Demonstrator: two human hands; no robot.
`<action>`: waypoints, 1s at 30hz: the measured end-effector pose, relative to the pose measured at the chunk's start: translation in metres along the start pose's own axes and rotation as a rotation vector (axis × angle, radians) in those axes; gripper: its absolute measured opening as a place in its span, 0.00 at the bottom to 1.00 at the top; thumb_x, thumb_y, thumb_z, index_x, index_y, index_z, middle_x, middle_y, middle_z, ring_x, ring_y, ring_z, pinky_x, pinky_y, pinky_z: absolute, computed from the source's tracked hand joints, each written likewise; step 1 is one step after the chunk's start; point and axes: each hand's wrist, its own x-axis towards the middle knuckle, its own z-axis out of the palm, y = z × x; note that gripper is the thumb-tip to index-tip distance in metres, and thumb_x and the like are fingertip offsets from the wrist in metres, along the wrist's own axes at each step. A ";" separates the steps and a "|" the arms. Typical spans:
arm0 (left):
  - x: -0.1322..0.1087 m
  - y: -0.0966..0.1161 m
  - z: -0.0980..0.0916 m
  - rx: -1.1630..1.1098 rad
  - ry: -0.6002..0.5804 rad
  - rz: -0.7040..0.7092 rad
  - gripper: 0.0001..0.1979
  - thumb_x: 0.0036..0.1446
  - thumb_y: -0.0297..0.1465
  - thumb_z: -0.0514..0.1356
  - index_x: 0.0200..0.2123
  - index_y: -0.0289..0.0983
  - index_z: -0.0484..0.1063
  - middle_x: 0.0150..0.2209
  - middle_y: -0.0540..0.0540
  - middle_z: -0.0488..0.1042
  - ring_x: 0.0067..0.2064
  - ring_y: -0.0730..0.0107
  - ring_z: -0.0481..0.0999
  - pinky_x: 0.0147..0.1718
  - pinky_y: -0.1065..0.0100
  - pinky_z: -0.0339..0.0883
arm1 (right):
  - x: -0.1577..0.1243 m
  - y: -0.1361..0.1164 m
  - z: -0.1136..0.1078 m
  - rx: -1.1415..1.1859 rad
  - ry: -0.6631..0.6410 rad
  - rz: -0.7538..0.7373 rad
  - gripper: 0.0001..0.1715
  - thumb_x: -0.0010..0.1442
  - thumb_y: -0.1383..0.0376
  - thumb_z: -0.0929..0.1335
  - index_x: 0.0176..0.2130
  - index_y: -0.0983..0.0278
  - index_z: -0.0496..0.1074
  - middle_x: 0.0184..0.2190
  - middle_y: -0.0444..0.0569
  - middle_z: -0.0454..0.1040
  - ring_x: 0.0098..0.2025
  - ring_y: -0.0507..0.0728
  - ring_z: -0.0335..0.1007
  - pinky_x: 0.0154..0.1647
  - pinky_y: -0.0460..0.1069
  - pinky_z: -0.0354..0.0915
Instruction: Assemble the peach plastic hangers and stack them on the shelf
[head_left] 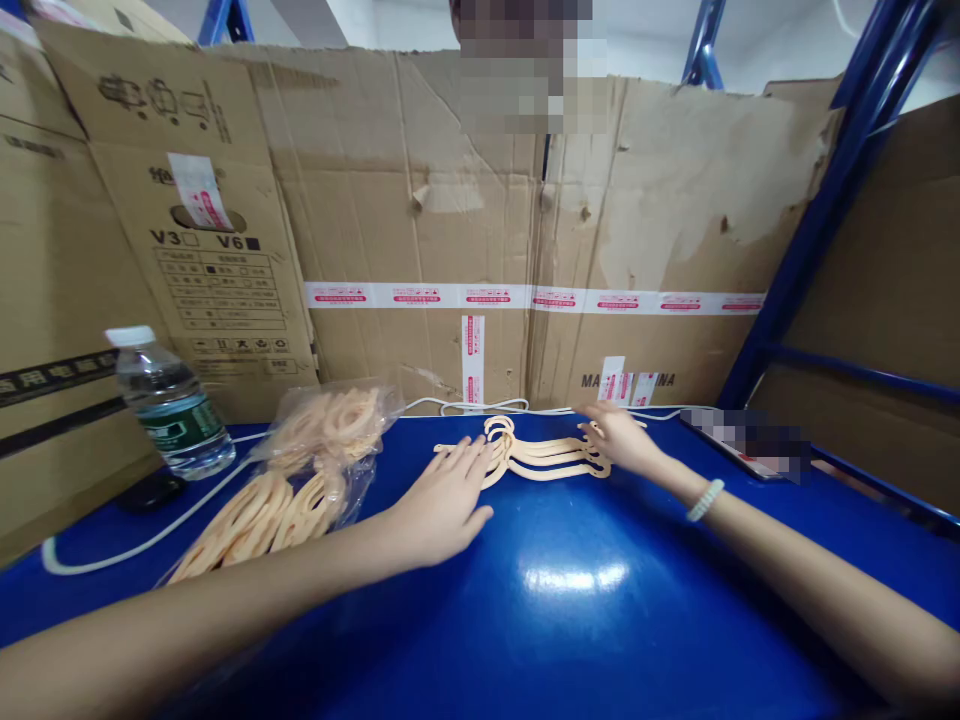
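Several beige, rope-like loops or strips lie side by side on the blue tabletop, curled at both ends. My left hand rests flat over their left end with fingers stretched out and nothing gripped. At the opposite end, my right hand reaches over the curled tips, its fingers apart and slightly bent. Some of the tips beneath it are hidden. Beside my left forearm is a clear plastic bag with more beige loops bundled in and around it.
A water bottle stands at the left, near a black object. White cable runs over the table. Cardboard walls the back. A phone-like device lies at the right, by a blue metal post.
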 end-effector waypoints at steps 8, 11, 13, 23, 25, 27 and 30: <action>-0.064 0.042 0.006 -0.513 -0.095 0.125 0.26 0.61 0.27 0.50 0.63 0.35 0.57 0.64 0.39 0.60 0.64 0.61 0.59 0.63 0.59 0.52 | 0.028 0.055 -0.008 -0.041 -0.174 -0.059 0.18 0.54 0.75 0.67 0.44 0.67 0.78 0.43 0.58 0.78 0.48 0.64 0.72 0.49 0.52 0.66; -0.063 0.039 0.024 -0.630 0.025 0.128 0.22 0.59 0.24 0.52 0.57 0.38 0.64 0.58 0.41 0.68 0.59 0.62 0.66 0.60 0.62 0.57 | 0.033 0.050 0.001 -0.037 -0.216 -0.106 0.17 0.53 0.76 0.67 0.41 0.65 0.80 0.39 0.56 0.80 0.43 0.61 0.74 0.44 0.50 0.67; -0.060 0.034 0.034 -0.691 0.111 0.107 0.19 0.59 0.23 0.52 0.53 0.39 0.67 0.54 0.43 0.71 0.56 0.62 0.69 0.57 0.62 0.61 | 0.035 0.046 0.005 -0.032 -0.213 -0.129 0.15 0.54 0.76 0.66 0.37 0.65 0.80 0.35 0.56 0.80 0.41 0.60 0.75 0.42 0.49 0.68; -0.059 0.025 0.043 -1.048 0.233 -0.109 0.10 0.58 0.28 0.56 0.42 0.41 0.74 0.44 0.44 0.77 0.46 0.59 0.75 0.47 0.61 0.66 | 0.033 0.035 -0.025 0.069 0.139 -0.155 0.17 0.63 0.67 0.60 0.36 0.65 0.78 0.38 0.58 0.76 0.42 0.62 0.72 0.44 0.56 0.68; -0.055 0.024 0.043 -1.186 0.247 -0.146 0.08 0.56 0.29 0.57 0.39 0.39 0.74 0.41 0.43 0.78 0.44 0.59 0.75 0.43 0.63 0.68 | 0.025 0.018 -0.037 0.129 0.253 -0.118 0.17 0.65 0.63 0.60 0.39 0.65 0.76 0.37 0.57 0.75 0.39 0.61 0.72 0.43 0.56 0.69; -0.052 0.023 0.043 -1.310 0.246 -0.178 0.08 0.54 0.30 0.59 0.38 0.38 0.73 0.39 0.42 0.78 0.41 0.60 0.76 0.39 0.64 0.70 | 0.013 -0.010 -0.046 0.318 0.378 -0.064 0.14 0.64 0.59 0.63 0.40 0.63 0.75 0.35 0.53 0.75 0.33 0.58 0.72 0.37 0.54 0.71; -0.048 0.021 0.043 -1.420 0.211 -0.218 0.10 0.53 0.33 0.62 0.39 0.37 0.74 0.37 0.42 0.78 0.36 0.63 0.77 0.33 0.65 0.70 | -0.013 -0.066 -0.050 0.816 0.428 0.025 0.11 0.59 0.57 0.70 0.37 0.62 0.74 0.31 0.49 0.76 0.33 0.56 0.74 0.32 0.49 0.72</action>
